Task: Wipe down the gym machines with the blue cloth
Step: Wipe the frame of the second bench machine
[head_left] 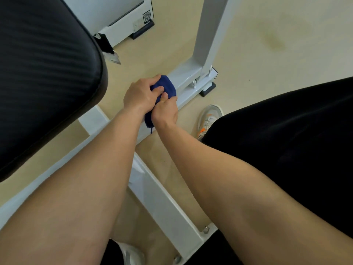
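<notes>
Down at the white base bar (191, 88) of the machine, both your hands hold the blue cloth (166, 87) bunched together. Your left hand (138, 95) grips its upper part with curled fingers, and your right hand (166, 111) grips its lower part just beside. The black pad (47, 73) stands at your left.

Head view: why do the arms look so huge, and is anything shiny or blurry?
Head view: the wide lens swells the near forearms; soft glare streaks the black pad and the white frame; the cloth, left hand and right hand look sharp; shadows are faint.
</notes>
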The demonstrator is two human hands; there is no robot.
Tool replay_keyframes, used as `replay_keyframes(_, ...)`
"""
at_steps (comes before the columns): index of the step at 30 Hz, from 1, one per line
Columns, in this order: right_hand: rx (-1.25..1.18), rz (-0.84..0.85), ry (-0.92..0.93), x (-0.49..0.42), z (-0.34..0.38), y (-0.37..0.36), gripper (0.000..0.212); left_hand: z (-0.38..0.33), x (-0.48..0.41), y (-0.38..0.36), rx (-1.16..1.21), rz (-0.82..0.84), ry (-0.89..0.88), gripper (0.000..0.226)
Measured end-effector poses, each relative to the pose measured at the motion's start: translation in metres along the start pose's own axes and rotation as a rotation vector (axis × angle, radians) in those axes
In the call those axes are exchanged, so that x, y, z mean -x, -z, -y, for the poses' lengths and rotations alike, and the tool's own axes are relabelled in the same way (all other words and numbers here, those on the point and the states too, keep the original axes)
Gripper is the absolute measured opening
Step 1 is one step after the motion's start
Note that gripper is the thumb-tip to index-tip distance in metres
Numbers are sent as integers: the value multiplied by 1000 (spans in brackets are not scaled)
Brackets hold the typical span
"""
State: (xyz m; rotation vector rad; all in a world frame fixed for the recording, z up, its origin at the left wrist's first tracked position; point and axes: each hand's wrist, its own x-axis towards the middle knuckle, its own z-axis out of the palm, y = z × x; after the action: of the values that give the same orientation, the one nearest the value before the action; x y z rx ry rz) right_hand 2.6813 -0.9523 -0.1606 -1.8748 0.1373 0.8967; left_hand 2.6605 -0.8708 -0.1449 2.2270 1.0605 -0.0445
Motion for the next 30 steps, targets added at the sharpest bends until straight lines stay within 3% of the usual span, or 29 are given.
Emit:
replay_keyframes(14,127,-93,149,-68,29,64,42,-58,-57,-27,113,26,-99,46)
replay_keyframes(23,139,9,166,-20,-9,22,49,-6,-5,-8,5,-46,-33,48)
replay_keyframes(30,91,-39,165,-42,-1,31,42,-34,-21,-16,-51,-75,-34,45)
